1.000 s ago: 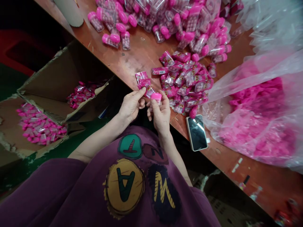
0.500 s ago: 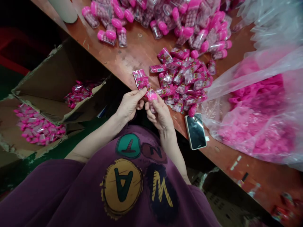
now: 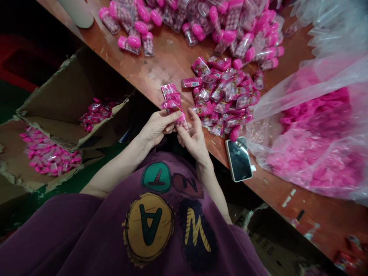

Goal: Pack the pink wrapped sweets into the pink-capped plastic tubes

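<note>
At the table's near edge, my left hand (image 3: 158, 125) pinches a pink printed wrapper sleeve (image 3: 178, 111) between thumb and fingers. My right hand (image 3: 194, 138) grips the lower end of a small clear candy bottle (image 3: 182, 122) filled with pink balls, its index finger raised. The bottle's upper part is covered by the wrapper and my left thumb. Just beyond my left fingers lie flat pink wrappers (image 3: 169, 92), overlapping on the table edge. To the right of them is a heap of wrapped candy bottles (image 3: 224, 94).
Unwrapped pink-capped bottles (image 3: 198, 23) are piled at the back of the brown table (image 3: 155, 73). A phone (image 3: 239, 159) lies near the edge, beside a clear bag of pink caps (image 3: 319, 153). Lower left, cardboard boxes (image 3: 63, 96) hold pink bottles.
The bottle's pink cap, visible between my hands before, is now covered by the wrapper. My right index finger has lifted, and the right thumb has shifted to the bottle's lower end.
</note>
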Motion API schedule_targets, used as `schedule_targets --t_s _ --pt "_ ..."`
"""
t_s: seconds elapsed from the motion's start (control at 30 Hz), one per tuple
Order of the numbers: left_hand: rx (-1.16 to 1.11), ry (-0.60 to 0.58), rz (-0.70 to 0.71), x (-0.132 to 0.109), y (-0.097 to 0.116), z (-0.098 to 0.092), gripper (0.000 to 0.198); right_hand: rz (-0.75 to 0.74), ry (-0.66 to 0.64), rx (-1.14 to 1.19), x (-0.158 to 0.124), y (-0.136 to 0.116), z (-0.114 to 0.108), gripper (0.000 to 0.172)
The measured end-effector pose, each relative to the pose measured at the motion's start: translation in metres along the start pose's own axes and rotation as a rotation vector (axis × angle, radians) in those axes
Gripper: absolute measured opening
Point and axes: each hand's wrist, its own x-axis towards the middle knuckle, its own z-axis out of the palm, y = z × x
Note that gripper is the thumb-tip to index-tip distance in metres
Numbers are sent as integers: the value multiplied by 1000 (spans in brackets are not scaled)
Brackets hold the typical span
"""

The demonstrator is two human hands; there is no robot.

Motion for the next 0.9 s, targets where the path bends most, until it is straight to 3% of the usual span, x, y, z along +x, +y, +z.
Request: schedule_targets --t_s 0.1,0.3,0.53,0.9 --pt "8 18 15 0 3 -2 37 44 -21 67 -4 -4 4 64" --pt "81 -72 -9 -6 -6 2 43 98 -2 233 0 -6 7 62" --pt "120 -117 -34 -10 -5 1 37 79 44 200 0 -6 6 62" --pt "52 -61 14 -11 -22 1 42 105 25 291 1 1 6 56"
